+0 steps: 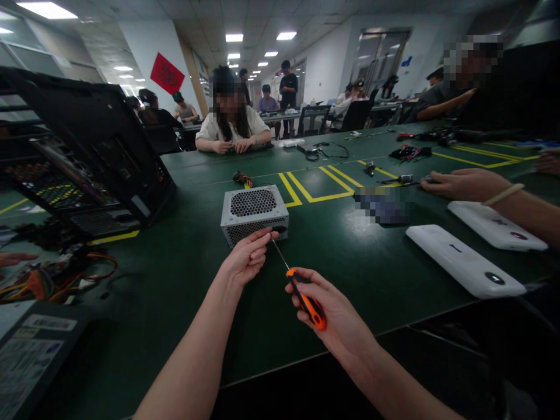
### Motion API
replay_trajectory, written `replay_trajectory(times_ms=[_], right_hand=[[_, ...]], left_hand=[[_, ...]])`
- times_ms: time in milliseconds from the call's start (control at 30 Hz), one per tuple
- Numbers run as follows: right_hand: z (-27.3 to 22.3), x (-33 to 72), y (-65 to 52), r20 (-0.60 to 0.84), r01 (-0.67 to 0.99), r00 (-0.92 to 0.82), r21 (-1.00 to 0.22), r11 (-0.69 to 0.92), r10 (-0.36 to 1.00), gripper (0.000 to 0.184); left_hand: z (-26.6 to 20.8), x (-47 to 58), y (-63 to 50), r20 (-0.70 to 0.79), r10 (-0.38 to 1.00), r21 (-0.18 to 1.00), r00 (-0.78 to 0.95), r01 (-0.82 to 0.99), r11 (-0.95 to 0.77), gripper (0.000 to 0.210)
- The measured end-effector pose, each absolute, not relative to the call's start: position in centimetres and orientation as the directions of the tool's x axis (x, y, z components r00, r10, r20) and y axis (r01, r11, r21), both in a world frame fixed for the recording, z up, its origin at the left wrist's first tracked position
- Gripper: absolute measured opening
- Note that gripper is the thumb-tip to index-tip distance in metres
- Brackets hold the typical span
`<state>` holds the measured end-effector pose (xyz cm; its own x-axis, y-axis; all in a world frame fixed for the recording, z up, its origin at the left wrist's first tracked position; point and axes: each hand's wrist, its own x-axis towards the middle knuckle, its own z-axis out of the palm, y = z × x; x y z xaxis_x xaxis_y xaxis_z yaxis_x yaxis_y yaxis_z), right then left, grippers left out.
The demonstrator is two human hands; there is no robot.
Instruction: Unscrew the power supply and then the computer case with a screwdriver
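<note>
We hold an orange and black screwdriver with a thin metal shaft (pixel 306 298) in our right hand (pixel 324 297), and the fingers are wrapped snugly around its handle. Its shaft points up and away from us, toward our left hand (pixel 249 256). That hand has its thumb and fingers bunched together by the screwdriver's tip; the spot is too small for us to tell what they pinch. Just behind the left hand, a light grey metal box with a round honeycomb grille on top (pixel 254 204) sits on the dark green table (pixel 262 326). A bunch of coloured wires (pixel 242 178) pokes out behind the box, and yellow tape lines (pixel 330 198) run beside it. To our left stands a big black computer case (pixel 87 151), and a grey metal box with labels (pixel 35 344) is closer to us. To our right lie two long white plastic shells (pixel 464 259), near another person's hand (pixel 459 181). Across the table, a person in a white top (pixel 254 123) sits with both hands close together.
</note>
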<state>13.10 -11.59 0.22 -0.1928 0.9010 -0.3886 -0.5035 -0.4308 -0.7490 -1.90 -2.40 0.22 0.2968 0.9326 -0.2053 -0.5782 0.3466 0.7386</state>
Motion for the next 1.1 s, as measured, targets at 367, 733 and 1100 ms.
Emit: replay_trajectory(times_ms=[367, 733, 1100], right_hand=[[0.6, 12.9, -11.3, -0.389, -0.457, -0.232, -0.765, -0.454, 0.891, 0.028], [-0.4, 12.7, -10.4, -0.419, -0.570, -0.244, -0.668, -0.479, 0.875, 0.025], [-0.3, 12.3, -8.8, -0.437, -0.555, -0.286, -0.650, -0.519, 0.853, 0.017]], left_hand=[[0.0, -1.8, -2.4, -0.197, 0.941, 0.814, 0.277, -0.489, 0.314, 0.021], [-0.1, -1.6, -2.2, -0.320, 0.932, 0.871, 0.170, -0.335, 0.360, 0.017], [-1.0, -1.4, -1.8, -0.217, 0.971, 0.933, 0.100, -0.272, 0.236, 0.014]])
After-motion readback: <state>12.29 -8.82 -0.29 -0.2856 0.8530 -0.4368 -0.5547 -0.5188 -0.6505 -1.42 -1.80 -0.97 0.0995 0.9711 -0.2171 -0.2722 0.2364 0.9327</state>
